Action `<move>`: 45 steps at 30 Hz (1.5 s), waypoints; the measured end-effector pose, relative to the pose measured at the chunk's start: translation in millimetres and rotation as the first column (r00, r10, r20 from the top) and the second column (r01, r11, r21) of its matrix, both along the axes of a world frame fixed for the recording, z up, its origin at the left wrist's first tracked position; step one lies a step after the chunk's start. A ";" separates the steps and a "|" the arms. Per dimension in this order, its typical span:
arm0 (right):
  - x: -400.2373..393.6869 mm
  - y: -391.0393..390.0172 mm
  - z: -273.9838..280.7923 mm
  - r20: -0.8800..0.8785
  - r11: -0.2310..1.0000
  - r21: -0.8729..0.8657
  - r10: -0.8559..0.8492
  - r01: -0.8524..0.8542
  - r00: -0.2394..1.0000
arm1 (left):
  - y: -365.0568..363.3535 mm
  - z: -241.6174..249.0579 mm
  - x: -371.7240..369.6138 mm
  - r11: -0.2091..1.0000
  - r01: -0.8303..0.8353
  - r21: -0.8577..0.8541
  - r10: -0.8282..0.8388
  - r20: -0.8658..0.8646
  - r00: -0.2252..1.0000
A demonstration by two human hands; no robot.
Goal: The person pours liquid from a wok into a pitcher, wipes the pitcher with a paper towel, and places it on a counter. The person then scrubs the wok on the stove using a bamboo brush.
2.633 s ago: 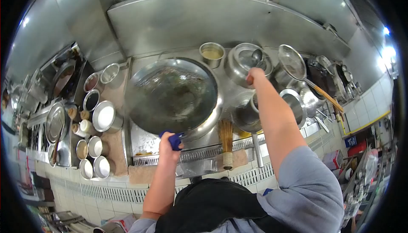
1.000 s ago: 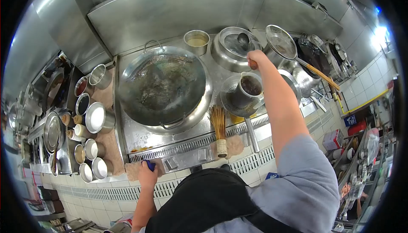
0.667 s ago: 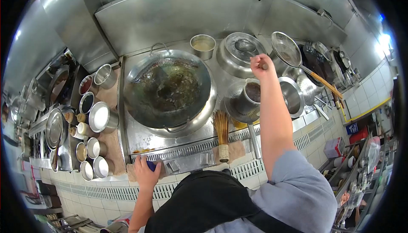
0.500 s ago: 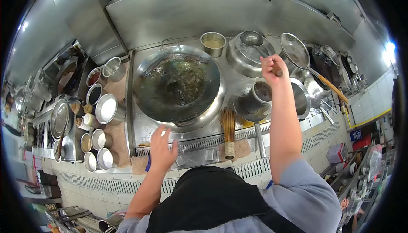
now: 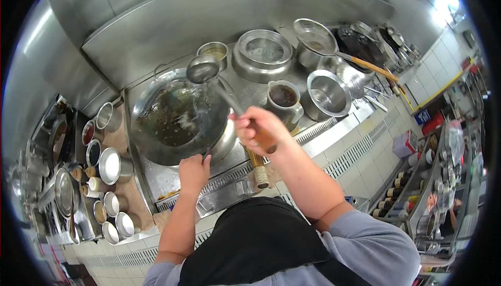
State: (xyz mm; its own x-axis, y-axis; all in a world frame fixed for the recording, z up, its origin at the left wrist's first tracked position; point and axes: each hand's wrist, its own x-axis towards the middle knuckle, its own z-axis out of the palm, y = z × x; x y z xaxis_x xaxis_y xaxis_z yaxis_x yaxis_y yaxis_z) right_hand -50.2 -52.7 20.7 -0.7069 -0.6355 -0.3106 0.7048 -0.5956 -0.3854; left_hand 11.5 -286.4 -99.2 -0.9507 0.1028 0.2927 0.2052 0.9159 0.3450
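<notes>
A large wok (image 5: pixel 177 114) with bubbling dark liquid sits on the steel stove. At its near rim, my left hand (image 5: pixel 194 172) is closed round the wok's handle. My right hand (image 5: pixel 258 129) grips the wooden handle of a long ladle (image 5: pixel 203 70), whose bowl is over the far right edge of the wok. Beneath my right hand lies a bamboo brush (image 5: pixel 260 171), partly covered. A jug (image 5: pixel 283 96) of dark liquid stands to the right of the hand.
Seasoning pots (image 5: pixel 110 166) and bottles stand on the left. Behind the wok is a small pot (image 5: pixel 213 51), with a lidded-looking round pot (image 5: pixel 265 51) beside it. On the right are a steel pot (image 5: pixel 327 95), a strainer (image 5: pixel 315 36) and shelves (image 5: pixel 417 192).
The view has turned rightward. My left hand has closed on the wok handle. My right hand has come down and left, bringing the ladle from the round pot to the wok.
</notes>
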 end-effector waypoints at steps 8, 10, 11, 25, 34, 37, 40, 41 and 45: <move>25.0 -30.6 -33.9 -0.348 0.686 0.726 0.298 0.054 0.889 | -3.4 -2.3 -2.8 1.000 -0.014 0.010 0.014 -0.010 1.000; 28.3 -35.0 -36.5 -0.386 0.413 0.893 0.503 0.177 0.773 | -8.7 -7.4 -4.3 0.999 0.001 0.033 -0.002 0.023 1.000; 30.3 -36.9 -42.3 -0.386 0.418 0.891 0.491 0.178 0.781 | -9.8 -10.1 -5.0 1.000 -0.001 0.022 0.000 0.018 1.000; 58.0 -30.9 -90.9 -0.168 -0.144 0.745 0.904 0.651 0.393 | 10.4 17.7 41.8 0.972 0.098 0.212 -0.041 -0.260 0.965; 90.0 22.0 -71.2 -0.486 0.027 0.701 0.749 0.712 0.451 | 20.1 8.9 76.3 0.931 0.171 0.323 -0.120 -0.172 0.978; 98.1 64.3 -103.3 -0.578 -0.025 0.617 0.664 0.786 0.474 | 21.5 6.2 89.4 0.919 0.139 0.369 -0.094 -0.137 0.986; 88.0 112.8 -132.3 -0.524 -0.127 0.782 0.399 0.611 0.753 | 24.7 7.5 101.5 0.919 0.098 0.381 -0.068 -0.093 0.993; 79.5 128.1 -134.5 -0.515 -0.122 0.813 0.304 0.569 0.801 | 26.0 8.3 103.8 0.926 0.093 0.365 -0.066 -0.087 0.994; 22.9 171.4 -168.1 -0.650 -0.207 0.697 0.224 0.687 0.726 | 34.4 9.0 116.9 0.942 0.012 0.336 0.002 -0.041 0.999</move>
